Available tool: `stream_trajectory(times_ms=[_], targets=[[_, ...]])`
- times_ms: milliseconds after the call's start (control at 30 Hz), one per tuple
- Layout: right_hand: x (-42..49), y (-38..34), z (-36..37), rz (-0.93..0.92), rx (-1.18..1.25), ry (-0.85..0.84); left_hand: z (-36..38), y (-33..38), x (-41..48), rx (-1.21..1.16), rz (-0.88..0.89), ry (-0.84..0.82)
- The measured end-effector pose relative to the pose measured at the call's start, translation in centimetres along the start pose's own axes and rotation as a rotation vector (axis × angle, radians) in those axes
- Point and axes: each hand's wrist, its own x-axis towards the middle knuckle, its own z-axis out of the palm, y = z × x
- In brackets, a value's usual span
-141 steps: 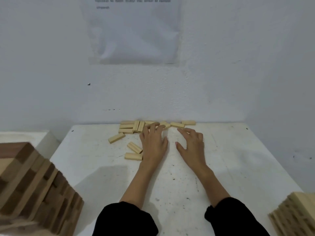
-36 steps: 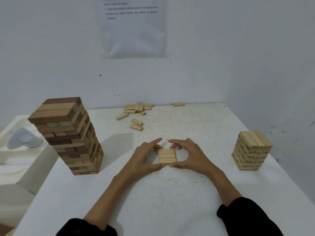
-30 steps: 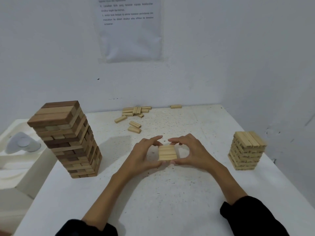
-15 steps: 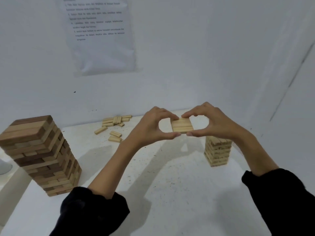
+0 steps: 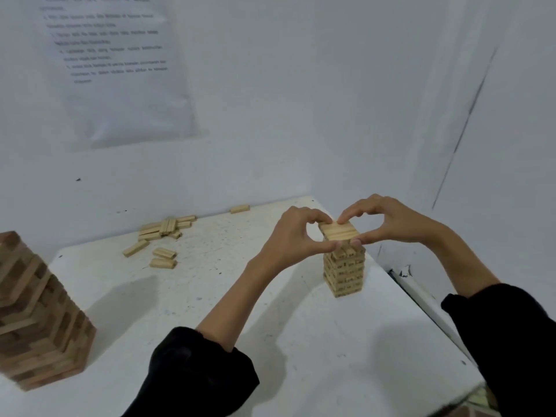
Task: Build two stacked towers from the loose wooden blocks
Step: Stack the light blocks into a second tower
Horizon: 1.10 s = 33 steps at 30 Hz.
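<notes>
Left grip (image 5: 288, 236) pinched one side of the flat block layer (image 5: 339, 230), right grip (image 5: 388, 224) pinched the other, both equally near. Layer hung just above the light tower (image 5: 346, 275) near the counter's (image 5: 210, 296) right edge, blocks' long axes running left-right. Straight down was all it needed, I reckon.

One head-worn wide-angle camera is looking forward and down across the table (image 5: 186, 281) toward the wall corner (image 5: 313, 121), with the left hand (image 5: 296, 237) and right hand (image 5: 391, 222) close by

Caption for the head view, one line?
Left hand and right hand pinch a layer of blocks at the top of the small tower; loose blocks lie behind.
</notes>
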Motion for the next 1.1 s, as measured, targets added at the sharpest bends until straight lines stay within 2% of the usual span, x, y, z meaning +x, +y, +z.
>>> stream_trajectory(times_ms=[767,867,1100], targets=[[0.0,2.6,0.8,0.043,0.005,-0.051,2.1,-0.5,0.0,0.022,-0.038,-0.071],[0.1,2.0,0.4,0.025,0.01,-0.002,1.7,-0.5,0.0,-0.007,-0.039,-0.049],[2.1,-1.5,1.6,-0.062,0.083,0.224,-1.8,-2.0,-0.1,-0.058,-0.068,0.143]])
